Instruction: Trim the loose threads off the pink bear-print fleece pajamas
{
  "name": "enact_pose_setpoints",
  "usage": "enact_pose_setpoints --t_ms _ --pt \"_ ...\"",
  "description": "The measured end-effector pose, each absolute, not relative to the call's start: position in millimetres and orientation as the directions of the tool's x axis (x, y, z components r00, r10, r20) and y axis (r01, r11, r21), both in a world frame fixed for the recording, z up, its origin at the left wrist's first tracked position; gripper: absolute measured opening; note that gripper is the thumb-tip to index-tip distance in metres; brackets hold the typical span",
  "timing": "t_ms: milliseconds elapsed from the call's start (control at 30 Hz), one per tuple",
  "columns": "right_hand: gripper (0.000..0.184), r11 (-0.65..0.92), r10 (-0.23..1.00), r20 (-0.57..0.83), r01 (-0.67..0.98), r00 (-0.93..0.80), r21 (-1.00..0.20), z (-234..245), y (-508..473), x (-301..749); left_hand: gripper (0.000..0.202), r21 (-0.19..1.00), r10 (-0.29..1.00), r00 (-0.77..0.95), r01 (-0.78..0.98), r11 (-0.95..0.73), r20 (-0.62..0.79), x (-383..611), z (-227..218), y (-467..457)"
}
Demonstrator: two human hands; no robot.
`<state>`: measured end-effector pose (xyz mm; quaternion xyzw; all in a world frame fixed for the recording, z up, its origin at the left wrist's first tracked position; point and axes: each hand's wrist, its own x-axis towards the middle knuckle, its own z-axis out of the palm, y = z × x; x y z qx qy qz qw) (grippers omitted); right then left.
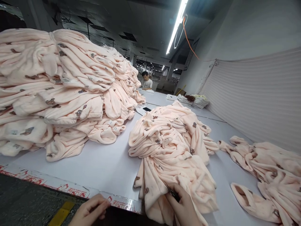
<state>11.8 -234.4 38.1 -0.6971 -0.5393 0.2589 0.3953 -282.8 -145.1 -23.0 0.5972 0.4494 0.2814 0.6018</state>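
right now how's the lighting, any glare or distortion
In the head view, the tube light burns white against a dim ceiling; the red-printed edge strip glints; in that same view, the table slants, perhaps from camera tilt, while the middle pink pile looks fairly sharp.

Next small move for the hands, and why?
Probably bring the left hand onto the pink printed fleece to steady it: the right hand holds a small dark tool at the fleece, while the left is off it, by the table edge.
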Motion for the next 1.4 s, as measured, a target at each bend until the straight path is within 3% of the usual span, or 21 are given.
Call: enact_pose_setpoints --t_ms 167,300,400,500,567,633,700,733,800,900,967,1067,1233,1400 --pt "0.015 -0.130 0.935 0.109 0.614 0.337 -0.779 32.3 -230.3 17.8 0.037 0.981 0.912 0.395 0.191 0.037 -0.111 -286.4 -12.0 -124.0" --pt "0.015 -0.124 0.919 0.124 0.572 0.374 -0.811 30.0 -224.8 21.4 0.035 0.988 0.943 0.315 0.139 0.065 -0.106 -281.1 4.4 -116.2" --pt "0.013 -0.073 0.919 0.141 0.511 0.367 -0.856 34.4 -217.1 18.6 0.034 0.977 0.927 0.340 -0.081 0.199 -0.161 -265.8 15.3 -123.8" --pt "0.017 -0.067 0.918 0.120 0.448 0.378 -0.892 39.2 -209.6 15.3 0.031 0.898 0.894 0.432 -0.339 0.281 -0.117 -230.5 20.0 -139.7" --pt "0.019 -0.068 0.911 0.120 0.432 0.393 -0.899 41.7 -207.3 14.8 0.030 0.934 0.899 0.437 -0.309 0.180 -0.029 -201.0 19.0 -150.4" --pt "0.018 -0.061 0.910 0.124 0.424 0.395 -0.904 44.3 -207.9 15.7 0.025 0.985 0.893 0.427 -0.152 -0.085 0.143 -172.9 16.1 -157.9" --pt "0.015 -0.047 0.918 0.125 0.418 0.376 -0.907 47.3 -210.1 17.4 0.017 0.939 0.840 0.437 -0.031 -0.342 0.321 -150.8 13.2 -160.3" --pt "0.013 -0.038 0.923 0.129 0.420 0.363 -0.907 48.6 -211.3 18.5 0.026 0.922 0.822 0.450 -0.013 -0.386 0.350 -143.0 12.1 -159.3" --pt "0.011 -0.020 0.924 0.156 0.450 0.349 -0.893 50.0 -212.5 21.2 0.042 0.974 0.843 0.491 -0.063 -0.217 0.219 -133.9 11.6 -153.8" --pt "0.011 -0.039 0.888 0.249 0.605 0.385 -0.796 46.3 -209.5 25.7 0.021 0.953 0.758 0.644 -0.152 0.261 -0.105 -132.7 15.5 -142.3" --pt "0.009 -0.086 0.856 0.310 0.706 0.413 -0.703 40.9 -205.9 27.7 0.013 0.885 0.668 0.721 -0.173 0.432 -0.185 -135.4 20.1 -136.7" --pt "0.004 -0.118 0.854 0.324 0.757 0.408 -0.643 36.2 -204.8 27.6 0.017 0.811 0.624 0.756 -0.232 0.537 -0.197 -138.2 25.0 -133.1" --pt "0.014 -0.082 0.937 0.178 0.689 0.299 -0.720 49.0 -218.9 22.6 0.018 0.735 0.627 0.757 -0.318 0.599 -0.183 -137.5 22.7 -131.1" --pt "0.019 -0.073 0.953 0.153 0.688 0.263 -0.722 59.8 -220.7 22.3 0.017 0.731 0.596 0.784 -0.302 0.612 -0.176 -137.1 24.6 -132.0"
